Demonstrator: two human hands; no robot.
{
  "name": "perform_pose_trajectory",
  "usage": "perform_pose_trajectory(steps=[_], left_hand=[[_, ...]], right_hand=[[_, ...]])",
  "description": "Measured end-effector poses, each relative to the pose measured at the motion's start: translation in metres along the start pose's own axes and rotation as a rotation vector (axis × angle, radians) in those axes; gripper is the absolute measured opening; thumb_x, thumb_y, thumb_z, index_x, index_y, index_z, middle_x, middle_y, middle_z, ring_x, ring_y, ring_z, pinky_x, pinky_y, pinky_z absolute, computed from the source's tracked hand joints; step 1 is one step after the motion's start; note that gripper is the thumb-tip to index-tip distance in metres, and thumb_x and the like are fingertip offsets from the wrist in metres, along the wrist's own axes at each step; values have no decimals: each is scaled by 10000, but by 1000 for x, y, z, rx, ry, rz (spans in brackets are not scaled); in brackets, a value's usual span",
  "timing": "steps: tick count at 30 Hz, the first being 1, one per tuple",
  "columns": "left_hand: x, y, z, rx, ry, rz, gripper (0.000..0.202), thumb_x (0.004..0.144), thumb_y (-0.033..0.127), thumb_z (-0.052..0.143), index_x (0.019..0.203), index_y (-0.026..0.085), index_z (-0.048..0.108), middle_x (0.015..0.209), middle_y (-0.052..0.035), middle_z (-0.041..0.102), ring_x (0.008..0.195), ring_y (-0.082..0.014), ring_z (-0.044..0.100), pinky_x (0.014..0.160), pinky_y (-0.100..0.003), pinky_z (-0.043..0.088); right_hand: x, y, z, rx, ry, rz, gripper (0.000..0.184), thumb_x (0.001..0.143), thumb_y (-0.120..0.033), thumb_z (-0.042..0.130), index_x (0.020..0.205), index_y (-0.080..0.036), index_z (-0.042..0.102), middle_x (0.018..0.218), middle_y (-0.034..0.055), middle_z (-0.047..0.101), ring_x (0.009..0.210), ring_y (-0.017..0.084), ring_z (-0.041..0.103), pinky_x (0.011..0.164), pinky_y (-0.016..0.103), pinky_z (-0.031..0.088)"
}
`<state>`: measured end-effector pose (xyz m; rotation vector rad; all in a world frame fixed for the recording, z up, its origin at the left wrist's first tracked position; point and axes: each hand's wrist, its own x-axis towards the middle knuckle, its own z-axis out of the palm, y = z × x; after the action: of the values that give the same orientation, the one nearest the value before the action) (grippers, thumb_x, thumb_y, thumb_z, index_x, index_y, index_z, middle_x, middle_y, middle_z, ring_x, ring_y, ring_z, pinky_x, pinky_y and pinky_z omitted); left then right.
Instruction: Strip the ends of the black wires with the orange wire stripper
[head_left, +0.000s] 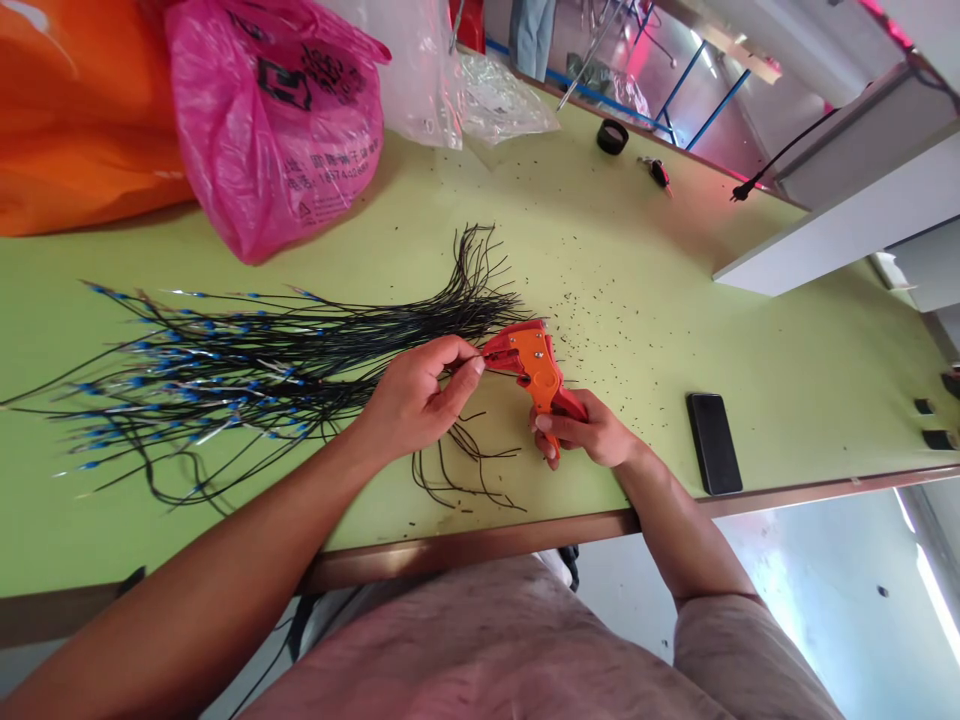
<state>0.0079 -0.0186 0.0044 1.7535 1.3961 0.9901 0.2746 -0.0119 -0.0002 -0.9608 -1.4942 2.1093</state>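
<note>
My right hand (581, 428) is wrapped round the handles of an orange and red wire stripper (538, 365). The tool's jaws point left, toward my left hand (424, 390). Thumb and forefinger of that left hand pinch a thin black wire, its end at the jaws; whether the jaws grip it I cannot tell. Behind and left of my left hand lies a long bundle of black wires (360, 335), with blue sleeves and silvery tips at its left end. A few loose black wires (480, 455) curve over the table between my hands.
Bits of black insulation (592, 310) are scattered on the green table (810, 370). A phone (713, 443) lies to the right. Pink (277, 130) and orange (82, 110) plastic bags stand at the back left. A black tape roll (612, 137) and keys (658, 174) lie farther back.
</note>
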Motion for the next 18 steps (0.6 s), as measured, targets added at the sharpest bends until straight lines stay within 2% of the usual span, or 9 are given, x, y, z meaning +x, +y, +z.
perform_pose_trajectory(steps=[7,14,16,18], left_hand=[[-4,1,5,-101,44,-41,205,971,357,548,804,241,523,585,82,402,494,-103,316,483,-251,285],[-6,7,7,-121,89,-68,211,951,389,564,804,242,527,594,62,445,493,-99,323,462,-242,274],[-6,7,8,-129,104,-82,212,954,396,575,815,238,545,597,60,457,496,-100,339,463,-240,285],[-5,5,8,-132,121,-90,220,961,402,584,822,232,574,590,58,460,499,-104,361,466,-241,296]], right_hand=[[1,-1,10,-19,51,-5,406,986,-498,788,812,-189,592,570,-31,634,460,119,599,462,241,463],[1,4,19,-91,202,-42,508,971,-474,816,659,-231,497,423,-70,500,343,80,385,375,239,341],[3,5,17,-62,133,-60,477,969,-489,821,694,-213,545,491,-42,568,399,99,485,426,246,413],[4,5,12,-5,10,-78,403,957,-513,832,844,-171,653,648,13,683,535,142,641,508,261,488]])
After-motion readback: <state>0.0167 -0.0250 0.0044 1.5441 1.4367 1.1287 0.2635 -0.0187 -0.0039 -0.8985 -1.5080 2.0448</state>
